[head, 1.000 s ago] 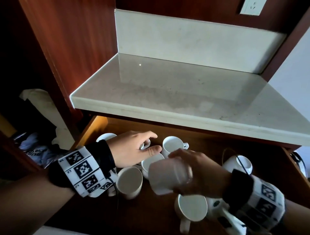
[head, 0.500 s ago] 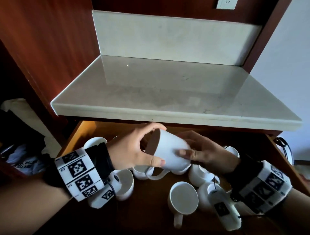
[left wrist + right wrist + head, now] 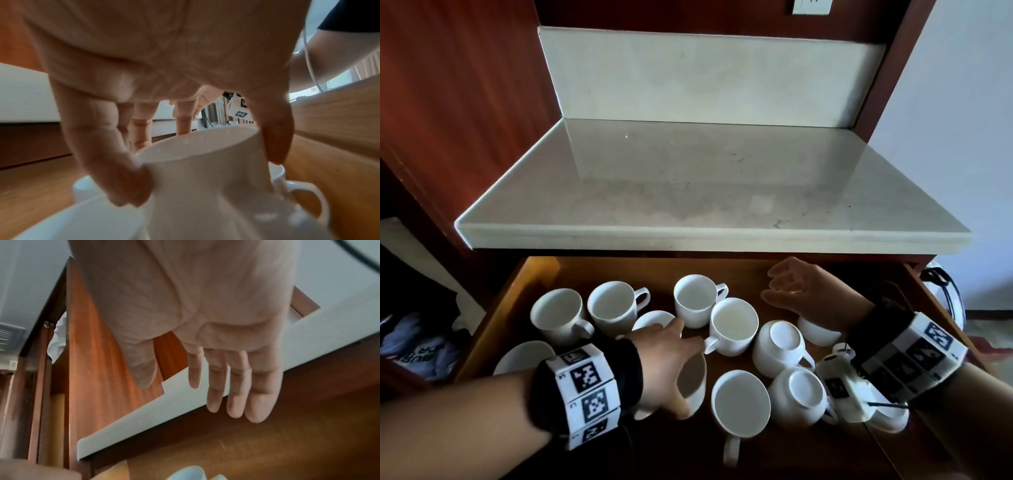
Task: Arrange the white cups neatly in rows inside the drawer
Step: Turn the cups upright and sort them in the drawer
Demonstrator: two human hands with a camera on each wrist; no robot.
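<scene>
The open wooden drawer holds several white cups. Upright ones stand at the back left and in the middle. Two cups lie upside down at the right, and another upright cup sits at the front. My left hand grips a cup from above, thumb and fingers around its rim. My right hand hovers with straight fingers over the back right, holding nothing, above a half-hidden cup.
The pale stone countertop overhangs the drawer's back edge, just above my right hand. A saucer-like white piece lies between the cups, and another white rim shows at the front left. Red-brown cabinet walls stand on both sides.
The cup both hands held tilted in the air is no longer aloft. My right hand has let go and moved back right. My left hand has dropped onto a cup nearer the front.
</scene>
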